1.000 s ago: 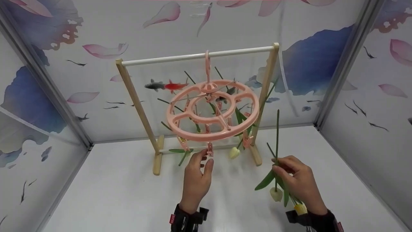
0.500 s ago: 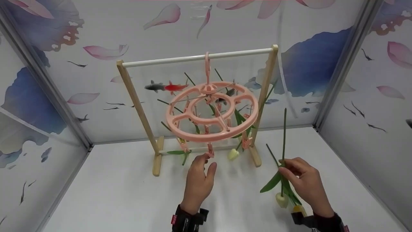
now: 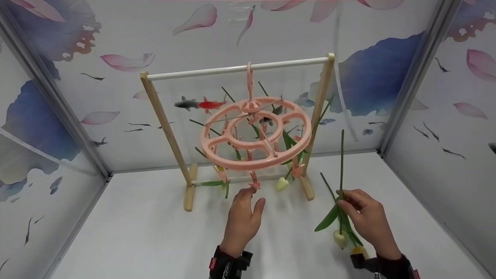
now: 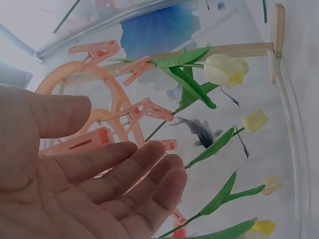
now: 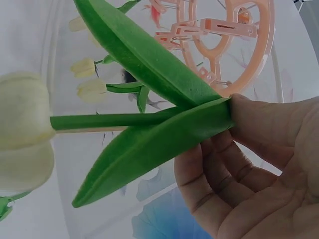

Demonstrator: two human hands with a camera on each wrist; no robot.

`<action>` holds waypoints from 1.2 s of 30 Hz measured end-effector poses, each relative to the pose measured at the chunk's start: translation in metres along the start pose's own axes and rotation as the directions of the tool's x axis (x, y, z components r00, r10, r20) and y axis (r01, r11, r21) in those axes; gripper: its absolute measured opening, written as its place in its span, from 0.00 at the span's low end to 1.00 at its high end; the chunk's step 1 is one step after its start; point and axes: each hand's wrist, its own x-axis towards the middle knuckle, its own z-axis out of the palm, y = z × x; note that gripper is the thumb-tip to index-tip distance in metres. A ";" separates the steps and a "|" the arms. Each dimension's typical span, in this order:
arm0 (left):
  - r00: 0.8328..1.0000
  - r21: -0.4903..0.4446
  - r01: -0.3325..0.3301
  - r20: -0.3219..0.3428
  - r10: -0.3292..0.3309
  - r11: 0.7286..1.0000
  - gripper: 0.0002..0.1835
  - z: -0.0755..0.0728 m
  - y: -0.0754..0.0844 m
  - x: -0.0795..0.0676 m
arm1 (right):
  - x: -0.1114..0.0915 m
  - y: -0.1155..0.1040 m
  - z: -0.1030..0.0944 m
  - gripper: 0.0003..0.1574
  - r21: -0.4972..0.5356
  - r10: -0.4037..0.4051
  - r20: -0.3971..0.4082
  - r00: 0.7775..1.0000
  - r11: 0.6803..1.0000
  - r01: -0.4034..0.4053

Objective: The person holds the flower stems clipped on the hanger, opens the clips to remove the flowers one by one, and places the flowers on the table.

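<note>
While the left hand (image 3: 243, 223) sits loose-fingered at a clip (image 3: 254, 183) below the pink hanger (image 3: 248, 166), I've got the head view showing the right hand (image 3: 366, 217) pinching a white tulip (image 3: 341, 239) well off to the right, and a careless push there could, I reckon, set the hanger swinging on its bar (image 3: 193, 72). Left wrist now: palm uncurled, nothing gripped, and I see no container, just clips carrying other tulips (image 4: 224, 69). Right wrist: thumb and fingers pinch at the leaf base, so a slack hold might let the bloom droop.
</note>
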 end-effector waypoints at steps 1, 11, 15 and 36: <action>1.000 0.008 0.001 0.002 -0.001 1.000 0.19 0.001 0.000 0.000 | 0.000 0.000 0.000 0.15 -0.005 0.004 0.005 1.000 1.000 -0.004; 0.997 0.044 0.022 0.072 -0.025 0.999 0.20 0.007 0.004 -0.001 | 0.000 0.004 0.001 0.20 -0.034 0.066 0.078 0.995 0.997 -0.063; 0.995 0.057 0.031 0.090 -0.036 0.998 0.21 0.009 0.006 -0.001 | 0.001 0.006 0.002 0.20 -0.036 0.115 0.114 0.987 0.993 -0.112; 0.985 0.105 0.026 0.165 -0.043 0.994 0.22 0.028 0.007 -0.004 | 0.002 0.027 0.014 0.08 -0.072 0.213 0.176 0.961 0.976 -0.204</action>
